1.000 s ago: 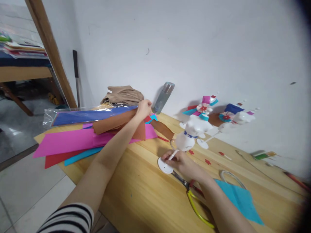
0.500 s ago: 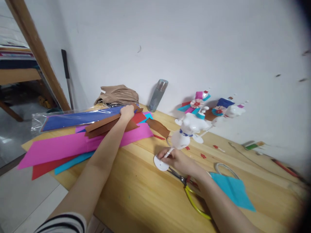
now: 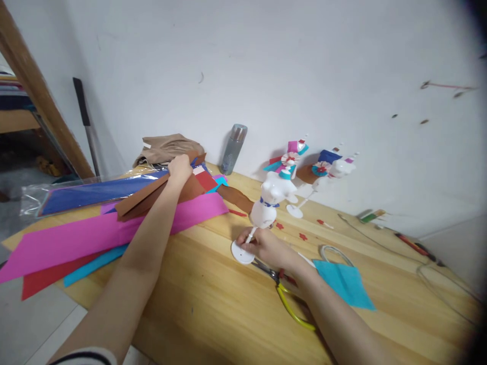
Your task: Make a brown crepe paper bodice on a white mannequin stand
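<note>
My left hand (image 3: 180,170) is closed on a folded brown felt-like sheet (image 3: 144,195) at the top of a pile of coloured sheets. Beneath it lie a long pink sheet (image 3: 72,235), a red one (image 3: 57,274) and a blue one (image 3: 95,263). My right hand (image 3: 264,246) grips the thin stem of a small white dress-form mannequin (image 3: 264,213) just above its round base. A blue band circles the mannequin's waist, and turquoise material covers its neck. Scissors with yellow handles (image 3: 292,309) lie beside my right wrist, partly under the forearm.
Two dressed mini mannequins, one with a pink top (image 3: 292,147) and one with a blue top (image 3: 329,156), stand by the wall. A grey bottle (image 3: 232,152), tan cloth (image 3: 167,149), plastic-wrapped blue sheets (image 3: 95,192), turquoise piece (image 3: 346,284), red cut-outs (image 3: 303,236) and a cord (image 3: 365,235) are around.
The view has swung right, so things sit further left. The mannequin in my right hand has come more upright. My left hand keeps its hold on the brown sheet.
</note>
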The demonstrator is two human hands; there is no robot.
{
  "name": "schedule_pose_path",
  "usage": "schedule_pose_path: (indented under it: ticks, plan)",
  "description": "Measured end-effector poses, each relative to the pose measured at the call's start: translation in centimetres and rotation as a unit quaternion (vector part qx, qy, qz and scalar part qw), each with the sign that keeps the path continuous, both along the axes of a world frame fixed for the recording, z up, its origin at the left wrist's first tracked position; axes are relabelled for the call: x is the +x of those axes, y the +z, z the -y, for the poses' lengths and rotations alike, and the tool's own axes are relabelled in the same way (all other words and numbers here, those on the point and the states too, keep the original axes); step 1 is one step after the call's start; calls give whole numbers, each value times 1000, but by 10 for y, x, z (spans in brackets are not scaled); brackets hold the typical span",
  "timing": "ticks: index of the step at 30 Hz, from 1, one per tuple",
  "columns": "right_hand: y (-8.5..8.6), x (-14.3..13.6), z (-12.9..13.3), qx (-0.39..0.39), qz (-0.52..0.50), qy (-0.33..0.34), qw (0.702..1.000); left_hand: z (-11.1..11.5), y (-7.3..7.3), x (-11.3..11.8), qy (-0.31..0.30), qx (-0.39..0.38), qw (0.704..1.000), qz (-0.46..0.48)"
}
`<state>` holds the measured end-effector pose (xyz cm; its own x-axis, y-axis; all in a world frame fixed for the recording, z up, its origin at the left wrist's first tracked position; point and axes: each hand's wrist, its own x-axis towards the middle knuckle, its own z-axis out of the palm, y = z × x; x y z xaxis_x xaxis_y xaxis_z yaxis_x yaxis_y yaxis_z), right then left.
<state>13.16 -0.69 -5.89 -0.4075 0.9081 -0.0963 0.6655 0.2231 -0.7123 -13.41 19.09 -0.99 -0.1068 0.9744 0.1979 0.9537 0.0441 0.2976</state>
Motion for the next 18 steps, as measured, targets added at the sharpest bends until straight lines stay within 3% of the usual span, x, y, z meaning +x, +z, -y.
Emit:
schedule_pose_path:
  ticks: [9,18]
  plan:
    - [-4,-7,-1,19,-9,-6,1000,0,-11,10,-50,-23,998,-29]
    - [-6,-8,-2,24,-7,4,1000,9,-25,38,-79,-105,987,-91]
